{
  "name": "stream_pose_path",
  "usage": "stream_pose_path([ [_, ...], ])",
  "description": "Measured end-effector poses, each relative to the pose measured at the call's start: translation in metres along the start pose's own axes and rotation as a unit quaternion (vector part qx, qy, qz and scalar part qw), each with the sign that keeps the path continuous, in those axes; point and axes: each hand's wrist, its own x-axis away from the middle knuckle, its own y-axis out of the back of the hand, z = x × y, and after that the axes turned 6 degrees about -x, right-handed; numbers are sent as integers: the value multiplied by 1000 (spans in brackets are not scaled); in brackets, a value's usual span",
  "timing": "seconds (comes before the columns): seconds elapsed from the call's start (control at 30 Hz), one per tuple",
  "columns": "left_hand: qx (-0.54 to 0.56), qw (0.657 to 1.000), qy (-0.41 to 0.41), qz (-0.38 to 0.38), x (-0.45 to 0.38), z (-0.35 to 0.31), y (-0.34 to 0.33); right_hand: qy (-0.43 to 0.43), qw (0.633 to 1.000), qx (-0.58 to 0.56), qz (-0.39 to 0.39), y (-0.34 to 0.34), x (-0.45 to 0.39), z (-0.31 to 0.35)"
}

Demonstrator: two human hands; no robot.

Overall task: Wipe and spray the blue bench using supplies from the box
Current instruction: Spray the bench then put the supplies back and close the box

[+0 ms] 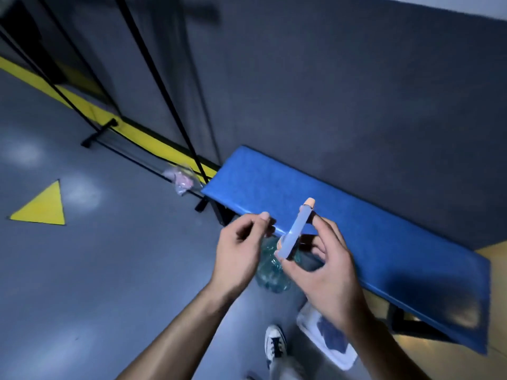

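The right hand (326, 272) holds a slim, pale translucent spray tube (294, 231) with a peach-coloured cap, pinched between the thumb at its lower end and the fingers behind, tilted so the cap points up and away over the front edge of the blue bench (356, 231). The left hand (241, 250) hovers just beside the tube, loosely curled with thumb and forefinger near each other and nothing visibly in it; it looks about to reach for the tube or its cap, though that is only a judgement. The bench, the worktop to be cleaned, runs along the grey wall and carries nothing; its surface shows no clear wet streaks or droplets, so spraying does not look to have begun, and whether any wiping is done cannot be told. On the floor below the hands stands a white box (326, 341) with something dark blue inside, probably a cloth, so the wiping supply seems not yet in use. A clear plastic bottle or bag (270, 272) lies on the floor under the hands, partly hidden. A crumpled pinkish bag (181, 179) lies further off near the bench's far end, and a white sneaker (275, 342) shows at the bottom. No brand, label or writing is readable anywhere; the tube is blurred and looks plain, and the floor bears only a yellow triangle (44, 207) and stripe.
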Motion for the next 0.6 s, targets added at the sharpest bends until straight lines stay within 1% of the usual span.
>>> stream_pose_path([
  [0.07, 3, 998, 60, 10, -32, 10, 23, -8, 999, -30, 20, -28, -30, 5],
  [0.13, 12, 989, 129, 65, -62, 24, 45, -18, 997, -62, 39, -56, -61, 4],
  [0.2, 79, 969, 193, 134, -88, 38, 64, -26, 996, -65, 53, -85, -90, -2],
  [0.27, 140, 951, 230, 155, -112, 50, 78, -38, 997, -47, 57, -115, -118, -12],
  [0.33, 136, 952, 249, 115, -134, 61, 89, -68, 995, -31, 67, -143, -140, -26],
  [0.43, 89, 953, 285, 45, -163, 71, 97, -116, 990, 35, 66, -180, -172, -46],
  [0.53, 56, 948, 312, 22, -199, 87, 105, -171, 981, 81, 38, -217, -204, -75],
  [0.6, 51, 943, 328, 26, -225, 104, 112, -211, 973, 94, 24, -243, -224, -99],
])
